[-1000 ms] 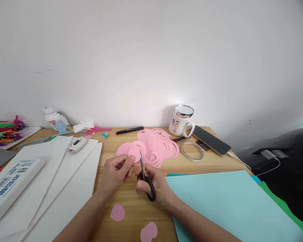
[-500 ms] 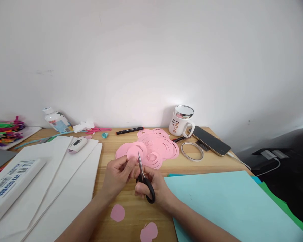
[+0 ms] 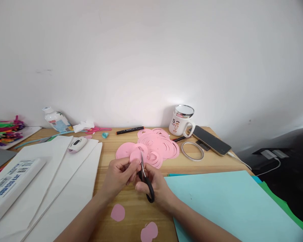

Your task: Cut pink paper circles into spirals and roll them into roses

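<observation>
My left hand (image 3: 122,171) pinches a small pink paper circle (image 3: 135,154) by its lower edge. In my right hand (image 3: 154,185) is a pair of scissors (image 3: 148,188) with black handles, its blades against the right side of that paper. A curled pink strip (image 3: 142,147) hangs at the top of the circle. Just behind both hands lies a heap of pink paper rings (image 3: 164,144), with a larger pink disc (image 3: 123,150) at its left. Nearer to me on the wooden table are loose pink cutouts (image 3: 118,212).
White sheets (image 3: 83,181) cover the left, bearing a white box (image 3: 12,188) and a small white device (image 3: 77,144). Light blue paper (image 3: 229,201) lies right. Along the back are a marker (image 3: 130,130), a mug (image 3: 180,124), a tape ring (image 3: 184,154) and a phone (image 3: 212,141).
The scissors' blades have closed further along the paper's edge. The strip has come away more at the top, and the circle has turned slightly in my left hand.
</observation>
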